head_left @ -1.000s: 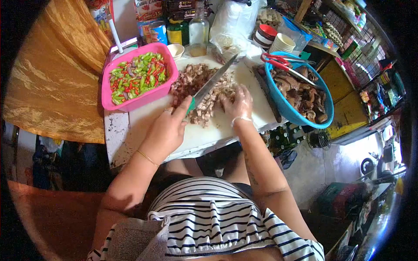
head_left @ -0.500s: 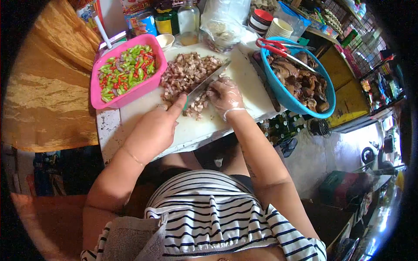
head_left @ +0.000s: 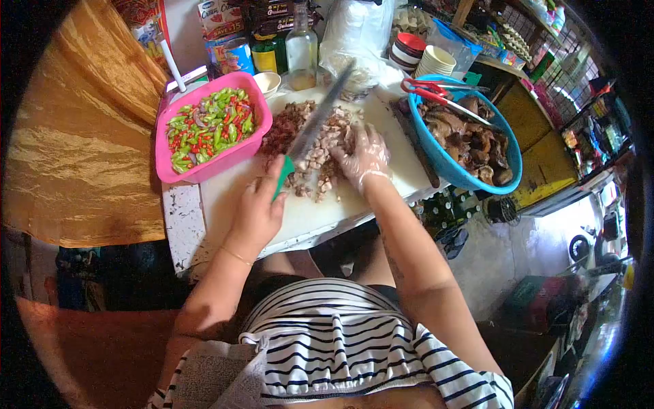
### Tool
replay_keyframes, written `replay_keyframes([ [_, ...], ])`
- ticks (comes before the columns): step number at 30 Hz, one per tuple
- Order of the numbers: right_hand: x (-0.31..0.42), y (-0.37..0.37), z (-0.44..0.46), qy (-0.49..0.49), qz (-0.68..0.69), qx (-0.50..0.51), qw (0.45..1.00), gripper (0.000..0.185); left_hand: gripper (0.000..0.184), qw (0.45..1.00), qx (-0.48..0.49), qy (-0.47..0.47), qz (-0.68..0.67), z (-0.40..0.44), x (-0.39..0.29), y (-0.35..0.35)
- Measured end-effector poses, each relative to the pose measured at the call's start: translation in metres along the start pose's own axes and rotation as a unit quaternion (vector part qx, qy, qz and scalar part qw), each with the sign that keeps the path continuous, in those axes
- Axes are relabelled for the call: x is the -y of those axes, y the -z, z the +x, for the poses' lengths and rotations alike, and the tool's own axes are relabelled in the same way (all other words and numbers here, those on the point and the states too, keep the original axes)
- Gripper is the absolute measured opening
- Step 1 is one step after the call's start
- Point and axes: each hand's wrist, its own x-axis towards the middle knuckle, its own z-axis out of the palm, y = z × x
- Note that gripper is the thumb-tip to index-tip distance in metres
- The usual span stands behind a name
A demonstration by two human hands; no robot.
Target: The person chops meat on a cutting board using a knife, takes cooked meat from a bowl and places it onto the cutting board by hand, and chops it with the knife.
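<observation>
My left hand (head_left: 259, 204) is wrapped round the green handle of a long knife (head_left: 282, 178). Its blade is slightly blurred and points away from me, over a heap of chopped meat (head_left: 319, 160). The pieces lie spread on a white cutting board (head_left: 388, 153). On the heap's right side rests my right hand (head_left: 366, 155), in a clear plastic glove, fingers apart and touching the meat. To the left stands a pink tub (head_left: 255, 146) of cut green and red chillies with onion. A blue basin (head_left: 436, 160) of larger dark meat pieces stands on the right.
Red-handled tongs (head_left: 436, 92) lie across the basin. A dark, long tool (head_left: 417, 146) lies along the board's right edge. Behind the board are a glass bottle (head_left: 300, 51), a small white bowl (head_left: 267, 83), plastic bags (head_left: 354, 34) and stacked bowls (head_left: 436, 61).
The knife has lifted off the meat and its blade has swung more upright. My right hand has moved slightly right and its fingers have spread. The view has shifted a little.
</observation>
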Motion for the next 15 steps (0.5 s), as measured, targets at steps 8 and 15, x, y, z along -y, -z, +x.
replay_keyframes([
  [8, 0.024, 0.023, -0.016, 0.077, 0.195, 0.134, 0.969, 0.118, 0.072, 0.996, -0.08, 0.012, 0.024, -0.027, 0.012, 0.02],
  [15, 0.052, 0.021, -0.035, 0.214, 0.007, 0.143, 0.966, 0.106, 0.075, 0.998, -0.052, 0.04, 0.017, -0.022, 0.013, 0.005],
])
